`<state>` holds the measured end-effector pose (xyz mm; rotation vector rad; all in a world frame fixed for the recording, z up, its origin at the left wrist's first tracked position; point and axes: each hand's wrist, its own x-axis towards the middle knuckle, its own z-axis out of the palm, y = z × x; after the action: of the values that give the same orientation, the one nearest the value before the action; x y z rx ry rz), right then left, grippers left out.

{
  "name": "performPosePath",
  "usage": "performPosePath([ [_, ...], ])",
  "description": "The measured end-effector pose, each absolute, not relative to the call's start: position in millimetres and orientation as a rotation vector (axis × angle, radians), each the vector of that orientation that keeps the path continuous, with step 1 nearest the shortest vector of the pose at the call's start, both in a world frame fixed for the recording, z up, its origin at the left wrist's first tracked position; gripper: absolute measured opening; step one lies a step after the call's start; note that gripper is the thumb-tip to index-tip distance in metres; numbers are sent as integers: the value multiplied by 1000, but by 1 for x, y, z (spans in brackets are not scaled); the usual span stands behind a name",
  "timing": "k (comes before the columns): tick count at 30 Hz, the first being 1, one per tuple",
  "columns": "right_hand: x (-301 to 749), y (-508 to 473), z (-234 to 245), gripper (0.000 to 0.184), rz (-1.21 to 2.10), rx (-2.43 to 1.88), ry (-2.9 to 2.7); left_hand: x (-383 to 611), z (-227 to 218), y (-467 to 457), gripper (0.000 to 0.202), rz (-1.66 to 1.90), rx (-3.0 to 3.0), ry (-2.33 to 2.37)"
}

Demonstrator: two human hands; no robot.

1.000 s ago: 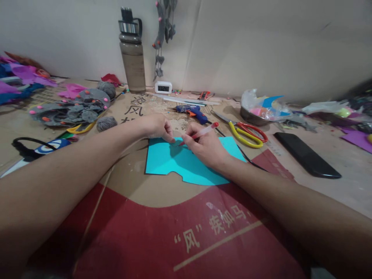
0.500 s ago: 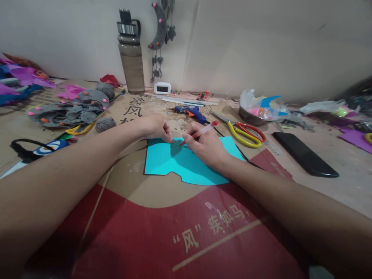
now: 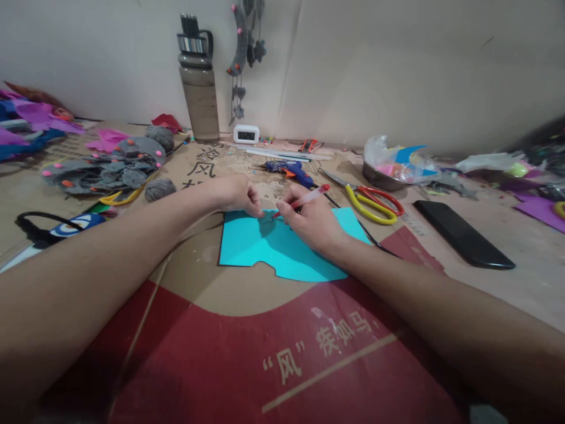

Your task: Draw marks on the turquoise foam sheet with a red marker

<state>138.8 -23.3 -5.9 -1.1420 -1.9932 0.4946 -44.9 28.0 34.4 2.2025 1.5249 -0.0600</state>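
A bright turquoise sheet (image 3: 247, 244) with a cut-out notch in its near edge lies on the cardboard in front of me. In my right hand (image 3: 315, 221) is a red-capped pen (image 3: 314, 195) with a pale barrel, its red tip down on the sheet. Beside the tip is a small dark wavy-edged shape (image 3: 267, 218); whether it is a drawn outline or a separate piece is unclear. My left hand (image 3: 241, 194) is closed, fingers curled, with its fingertips pressed down at the shape's left side. What they pinch, if anything, is hidden.
Beyond the hands lie a blue glue gun (image 3: 291, 171) and red-and-yellow scissors (image 3: 371, 203). A phone (image 3: 463, 234) is at right, near a bowl (image 3: 384, 176) of scraps. Grey felt pieces (image 3: 115, 168) and yarn balls (image 3: 159, 189) lie left. A bottle (image 3: 200, 100) and clock (image 3: 246, 134) stand behind.
The pen has tilted a little and its tip has shifted slightly along the dark shape's edge. My left hand stays in place. The hanging moon ornament has turned slightly.
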Motion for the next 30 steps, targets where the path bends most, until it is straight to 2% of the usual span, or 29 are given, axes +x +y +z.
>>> performPosePath([
  [5, 140, -23, -9, 21, 584, -1109, -1792, -51, 28, 21, 32, 92, 2228, 1485],
  [14, 139, -18, -11, 20, 714, -994, -1631, -58, 32, 14, 22, 191, 2213, 1421],
  [24, 141, -13, -11, 11, 525, -984, -1834, -73, 40, 1, 14, 191, 2481, 1366],
  [30, 139, -15, -12, 8, 482, -994, -1861, -92, 41, -13, 19, 365, 2577, 1426],
])
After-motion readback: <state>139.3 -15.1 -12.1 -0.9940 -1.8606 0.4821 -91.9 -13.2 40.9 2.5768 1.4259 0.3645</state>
